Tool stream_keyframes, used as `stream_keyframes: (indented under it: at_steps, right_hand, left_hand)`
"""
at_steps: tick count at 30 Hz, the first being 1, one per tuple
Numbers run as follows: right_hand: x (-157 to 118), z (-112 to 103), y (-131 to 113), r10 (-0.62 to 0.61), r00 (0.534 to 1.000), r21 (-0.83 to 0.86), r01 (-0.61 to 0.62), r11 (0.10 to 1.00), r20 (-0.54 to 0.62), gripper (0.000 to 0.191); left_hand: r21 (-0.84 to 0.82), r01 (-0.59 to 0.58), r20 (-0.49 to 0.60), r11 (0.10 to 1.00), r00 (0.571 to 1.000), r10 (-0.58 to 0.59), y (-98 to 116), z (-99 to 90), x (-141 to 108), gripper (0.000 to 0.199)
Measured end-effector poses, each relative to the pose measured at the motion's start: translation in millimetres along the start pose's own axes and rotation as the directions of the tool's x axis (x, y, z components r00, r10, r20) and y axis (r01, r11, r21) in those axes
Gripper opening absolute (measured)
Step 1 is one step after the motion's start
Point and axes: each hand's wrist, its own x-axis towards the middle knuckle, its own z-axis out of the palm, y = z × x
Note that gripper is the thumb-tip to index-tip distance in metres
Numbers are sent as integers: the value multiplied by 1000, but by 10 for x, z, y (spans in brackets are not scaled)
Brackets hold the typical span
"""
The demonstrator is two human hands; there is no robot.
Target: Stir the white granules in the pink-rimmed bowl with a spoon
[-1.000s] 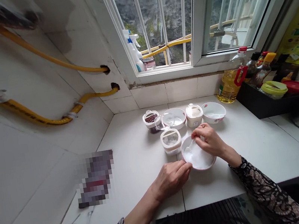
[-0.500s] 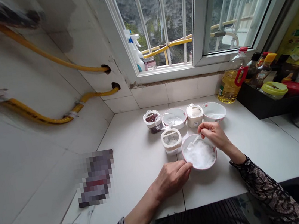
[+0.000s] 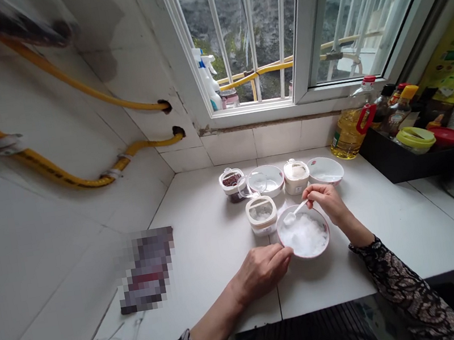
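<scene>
A bowl [image 3: 305,238] of white grains stands near the middle of the counter. My right hand [image 3: 325,201] pinches the handle of a small white spoon [image 3: 290,218], whose head is over the left back part of the grains. With its fingers closed on the near left rim, my left hand [image 3: 268,265] holds the bowl. Touching or nearly touching the bowl at its left is a square jar [image 3: 262,216] with white lumps and its clear lid raised. Behind are a jar of dark red pieces [image 3: 233,185], a jar of pale powder [image 3: 296,177] and two white bowls, one of them [image 3: 325,170] at the right.
An oil bottle [image 3: 350,127] and a black box [image 3: 401,156] of condiments stand at the back right. A blurred dark object [image 3: 146,272] with a white cable lies at the left. Behind the counter [image 3: 204,242] is a barred window.
The spoon in my right hand has risen slightly and its head now shows more clearly above the grains. My left hand stays at the bowl's rim. The view has shifted slightly.
</scene>
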Motion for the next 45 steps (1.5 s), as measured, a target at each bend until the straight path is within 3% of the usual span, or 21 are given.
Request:
stream_keyframes:
  at_steps: [4,7,9,11,13,14,16,20,23,30,33,36,39,42,45]
  right_hand:
    - [-32,96,-33,-110,994,19,110,994,-21,13]
    - [-106,196,-55,-322,946,-92,318,944,-39,14]
    - [-151,250,-55,-514,857,-249,505,826,34,13]
    - [-177,285,-51,-654,724,-373,682,629,222,18]
    - [-186,296,-61,-692,611,-414,784,463,383,24]
    - [-189,291,-75,-698,588,-421,800,428,408,26]
    - [-199,254,-120,-721,601,-435,783,445,345,25]
    - [-244,103,-209,-710,684,-467,689,555,166,20]
    - [-282,0,-216,-657,734,-503,639,582,172,21]
    - [-317,45,-127,-651,710,-516,676,525,268,20]
    - [-331,95,-105,-596,743,-511,656,556,304,21]
    - [-335,86,-102,-495,844,-504,524,686,205,21]
    - [-313,38,-111,-315,946,-433,316,844,77,20]
    - [-277,-2,-122,-146,989,-335,147,931,26,19]
    - [-250,-12,-127,-72,997,-298,68,952,-1,18]
  left_hand:
    - [12,-1,-11,1000,1000,1,5,-5,17,14]
    - [20,-1,-16,1000,1000,1,8,-7,27,14]
    - [20,-4,-15,1000,1000,5,7,-6,32,14]
    - [19,-6,-12,1000,1000,6,7,-6,37,16]
    - [19,-2,-7,1000,1000,2,7,-8,40,17]
    - [20,3,-3,1000,1000,-3,8,-10,40,17]
    - [16,7,4,1000,1000,-7,8,-13,39,17]
    - [1,13,15,1000,1000,-13,2,-12,20,17]
    - [0,17,18,1000,1000,-17,-5,-5,1,17]
    - [-2,6,40,1000,999,-6,-6,-26,-6,18]
    - [-8,6,49,1000,999,-6,-3,-38,3,19]
    - [-22,6,55,1000,998,-5,0,-44,10,19]
    - [-30,8,57,1000,998,-6,3,-47,13,19]
    - [-35,14,66,999,998,-11,8,-53,10,19]
    - [-48,20,81,999,997,-16,12,-64,10,19]
